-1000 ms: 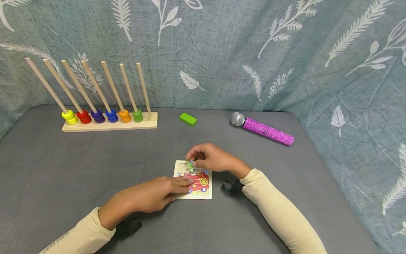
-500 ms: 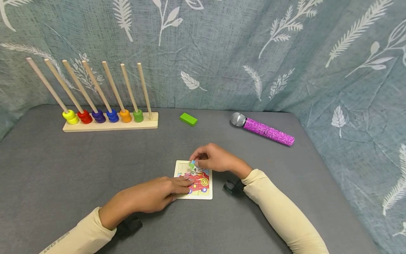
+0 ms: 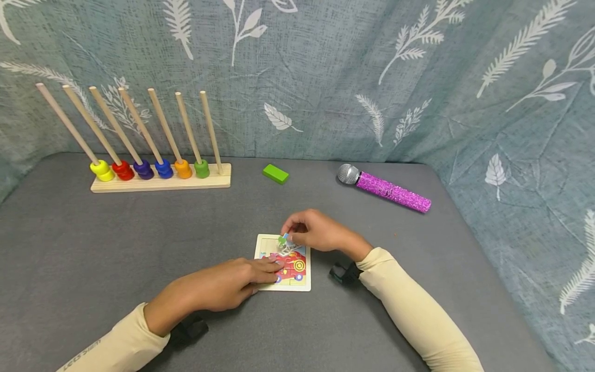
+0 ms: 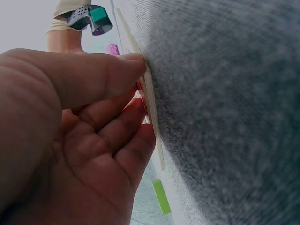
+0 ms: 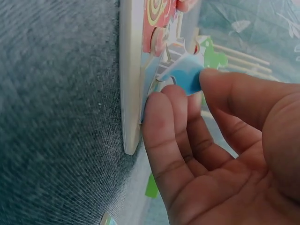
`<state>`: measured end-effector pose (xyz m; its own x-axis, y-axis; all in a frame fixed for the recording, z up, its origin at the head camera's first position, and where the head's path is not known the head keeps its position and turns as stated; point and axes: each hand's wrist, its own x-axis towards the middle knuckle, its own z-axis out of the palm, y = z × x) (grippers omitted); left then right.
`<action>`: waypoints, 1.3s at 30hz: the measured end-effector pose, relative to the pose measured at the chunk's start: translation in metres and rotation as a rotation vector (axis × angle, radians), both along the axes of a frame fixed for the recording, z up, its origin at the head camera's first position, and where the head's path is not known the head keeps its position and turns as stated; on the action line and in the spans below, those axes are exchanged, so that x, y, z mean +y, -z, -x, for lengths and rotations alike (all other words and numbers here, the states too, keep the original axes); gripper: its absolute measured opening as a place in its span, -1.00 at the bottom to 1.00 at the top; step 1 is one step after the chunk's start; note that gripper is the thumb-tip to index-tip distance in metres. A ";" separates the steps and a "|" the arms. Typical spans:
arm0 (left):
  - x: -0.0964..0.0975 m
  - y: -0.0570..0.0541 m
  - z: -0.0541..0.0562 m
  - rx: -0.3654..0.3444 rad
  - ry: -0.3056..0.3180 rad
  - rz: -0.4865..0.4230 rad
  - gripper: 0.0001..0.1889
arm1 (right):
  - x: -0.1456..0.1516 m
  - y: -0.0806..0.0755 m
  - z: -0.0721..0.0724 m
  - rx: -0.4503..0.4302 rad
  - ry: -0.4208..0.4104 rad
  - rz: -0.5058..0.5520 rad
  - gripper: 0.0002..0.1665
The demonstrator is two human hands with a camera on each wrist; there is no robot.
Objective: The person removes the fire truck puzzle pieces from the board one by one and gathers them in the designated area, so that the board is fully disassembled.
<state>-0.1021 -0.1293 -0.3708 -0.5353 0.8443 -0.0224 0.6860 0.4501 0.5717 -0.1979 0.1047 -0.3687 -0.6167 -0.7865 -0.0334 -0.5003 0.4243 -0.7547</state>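
Note:
A square jigsaw puzzle board (image 3: 307,283) with a pale frame and a red vehicle picture lies on the grey table. My left hand (image 3: 232,283) rests on its left side, fingers stretched over the picture; in the left wrist view the thumb (image 4: 112,75) touches the board's edge. Over the upper part of the board, my right hand (image 3: 316,231) pinches a puzzle piece (image 5: 185,72) between thumb and fingers. This piece is blue, white and green and stands tilted off the picture in the right wrist view. Bare wood shows at the board's upper left.
Behind, to the left, stands a wooden peg rack (image 3: 162,187) with coloured rings on its upright rods. A green block (image 3: 276,174) lies beyond the board. Farther right is a microphone (image 3: 386,189) with a glittery purple handle. A patterned cloth (image 3: 325,77) hangs along the table's back.
My right hand has shifted slightly right with the puzzle piece, which has turned a little in its grip. The left hand stays in place on the board.

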 end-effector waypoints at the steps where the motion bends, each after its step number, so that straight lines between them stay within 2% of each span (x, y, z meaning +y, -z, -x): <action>1: 0.000 0.000 0.000 0.001 0.001 -0.001 -0.54 | 0.000 0.000 0.000 -0.003 -0.005 -0.001 -0.86; 7: 0.000 -0.002 0.000 0.002 -0.005 -0.003 -0.55 | 0.000 0.000 0.001 -0.024 -0.035 -0.004 -0.85; 12: 0.000 -0.001 0.000 -0.003 -0.015 0.005 -0.56 | 0.002 0.001 0.000 -0.039 -0.040 0.047 -0.82; 20: 0.000 0.000 -0.001 -0.008 -0.021 0.015 -0.55 | 0.004 0.001 0.002 0.017 -0.055 0.064 -0.79; 24: 0.000 0.001 -0.001 0.023 -0.012 0.007 -0.54 | 0.005 0.000 0.002 0.030 -0.067 0.073 -0.79; 29: 0.001 0.002 -0.001 0.046 -0.011 0.004 -0.52 | 0.011 -0.002 0.003 0.024 -0.053 0.085 -0.77; 34: 0.002 0.003 -0.002 0.027 -0.025 0.020 -0.53 | 0.019 -0.003 0.004 0.006 -0.021 0.115 -0.76; 39: 0.003 0.002 -0.002 0.009 -0.034 0.021 -0.53 | 0.026 -0.003 0.006 0.025 -0.003 0.126 -0.77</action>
